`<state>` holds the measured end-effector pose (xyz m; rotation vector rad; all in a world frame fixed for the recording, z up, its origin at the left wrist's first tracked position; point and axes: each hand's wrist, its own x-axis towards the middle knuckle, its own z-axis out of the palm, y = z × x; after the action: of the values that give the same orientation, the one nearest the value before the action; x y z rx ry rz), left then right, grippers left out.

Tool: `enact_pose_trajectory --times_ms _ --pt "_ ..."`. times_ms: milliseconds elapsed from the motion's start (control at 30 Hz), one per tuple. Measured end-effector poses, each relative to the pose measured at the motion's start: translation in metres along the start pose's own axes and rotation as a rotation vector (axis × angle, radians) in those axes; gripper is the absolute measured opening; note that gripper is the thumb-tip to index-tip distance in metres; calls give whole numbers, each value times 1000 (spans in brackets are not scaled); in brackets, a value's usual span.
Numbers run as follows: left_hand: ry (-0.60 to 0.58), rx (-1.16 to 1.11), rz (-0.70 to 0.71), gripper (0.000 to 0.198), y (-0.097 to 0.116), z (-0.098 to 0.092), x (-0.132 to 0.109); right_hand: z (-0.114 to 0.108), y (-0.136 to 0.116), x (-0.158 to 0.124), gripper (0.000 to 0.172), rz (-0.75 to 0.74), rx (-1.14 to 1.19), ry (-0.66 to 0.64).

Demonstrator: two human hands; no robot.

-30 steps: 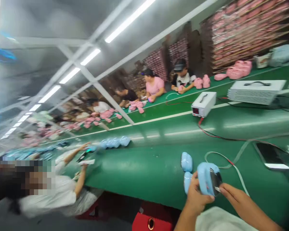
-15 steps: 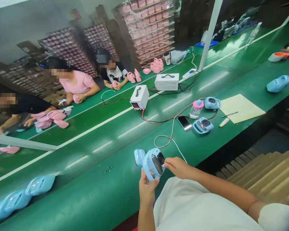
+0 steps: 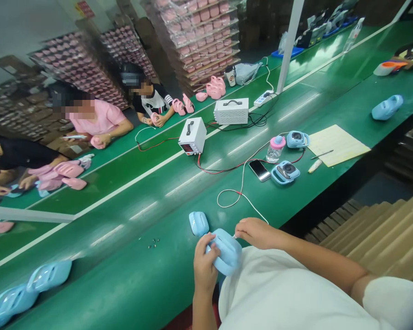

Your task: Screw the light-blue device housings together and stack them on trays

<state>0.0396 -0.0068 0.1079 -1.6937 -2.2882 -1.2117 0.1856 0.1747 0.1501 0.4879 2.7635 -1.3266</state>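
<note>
A light blue plastic device (image 3: pixel 227 247) with a loop handle is gripped in my left hand (image 3: pixel 206 261), its smooth blue side turned up and its dark face out of sight. My right hand (image 3: pixel 256 233) is closed at the device's right edge, pinching what looks like the plug of the thin white cable (image 3: pixel 253 208); a small white tip shows at the fingertips. Just beyond the device, a separate small blue piece (image 3: pixel 198 223) rests on the green bench (image 3: pixel 124 275). Several tiny dark screws or bits (image 3: pixel 154 244) are scattered to the left.
Several blue housings (image 3: pixel 50 275) lie in a row at left. To the right are a phone (image 3: pixel 259 170), a pink-lided bottle (image 3: pixel 276 149), two blue devices (image 3: pixel 285 173) and a paper sheet (image 3: pixel 337 144). Two white power units (image 3: pixel 192 136) stand mid-bench. Co-workers handle pink parts across.
The blue device has been turned over in my left hand, from its dark face showing to its plain blue side. My right hand stays at its edge. The view has shifted slightly.
</note>
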Motion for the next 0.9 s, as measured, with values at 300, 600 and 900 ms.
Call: enact_pose_trajectory --times_ms 300,600,900 --pt "6 -63 154 25 12 11 2 11 -2 -6 28 -1 -119 -197" --pt "-65 -22 176 24 16 18 0 7 0 -6 28 -31 -72 -282" --pt "-166 -105 -66 26 18 20 -3 19 10 -6 29 -48 102 -269"
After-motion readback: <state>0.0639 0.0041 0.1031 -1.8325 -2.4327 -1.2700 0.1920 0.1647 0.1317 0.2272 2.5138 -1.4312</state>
